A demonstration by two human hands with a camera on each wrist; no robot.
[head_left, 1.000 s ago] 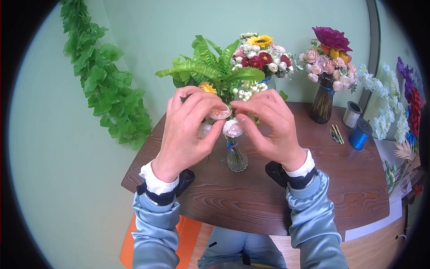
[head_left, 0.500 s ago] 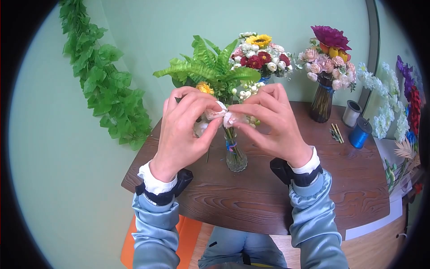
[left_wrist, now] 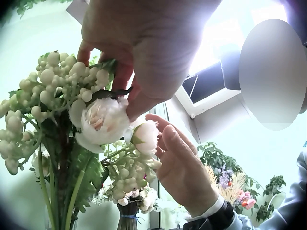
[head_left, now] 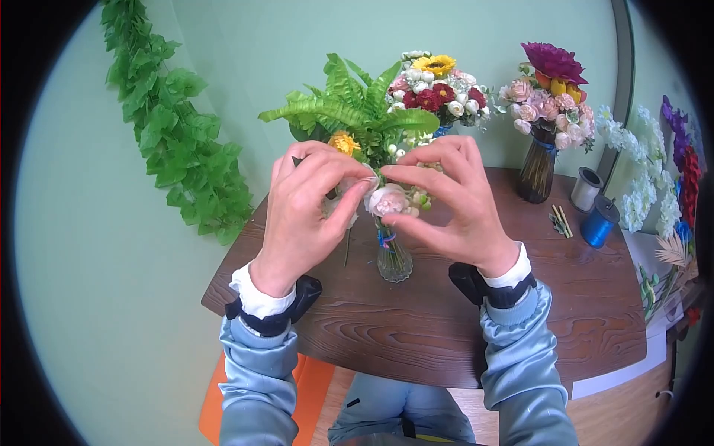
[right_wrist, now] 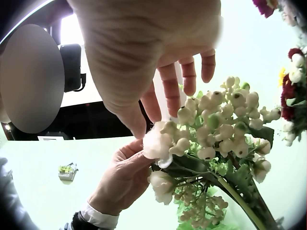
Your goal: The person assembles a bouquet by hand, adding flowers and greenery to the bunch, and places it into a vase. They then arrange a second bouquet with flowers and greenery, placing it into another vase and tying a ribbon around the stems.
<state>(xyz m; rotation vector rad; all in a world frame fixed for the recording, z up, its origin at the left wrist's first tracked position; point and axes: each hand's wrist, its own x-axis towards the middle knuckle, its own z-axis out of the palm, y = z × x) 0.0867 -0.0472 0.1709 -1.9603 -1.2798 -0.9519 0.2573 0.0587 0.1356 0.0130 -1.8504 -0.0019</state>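
Observation:
A pale pink rose [head_left: 388, 201] faces me above a glass vase [head_left: 394, 266] that holds the stems of a fern-topped bouquet. My left hand [head_left: 303, 212] pinches a petal at its upper left edge between thumb and forefinger. On the other side my right hand [head_left: 465, 208] curves around the rose, its thumb and forefinger spread apart. In the right wrist view, the right thumb tip lies close against the pale bloom [right_wrist: 157, 142]. Another whitish bloom [left_wrist: 103, 122] shows beneath the left fingers in the left wrist view, beside clusters of white berries [left_wrist: 48, 76].
Green fern leaves [head_left: 346, 97] and a yellow flower [head_left: 343, 143] rise behind the hands. Two more bouquets, one with a sunflower [head_left: 433, 65] and one with a purple bloom [head_left: 554, 62], stand at the back. Blue ribbon [head_left: 600, 223] and a silver spool [head_left: 586, 188] sit on the right.
Half a second ago both hands met close together at the pale bloom's petals. Now my right thumb and forefinger have parted, and the rose shows wider between the hands.

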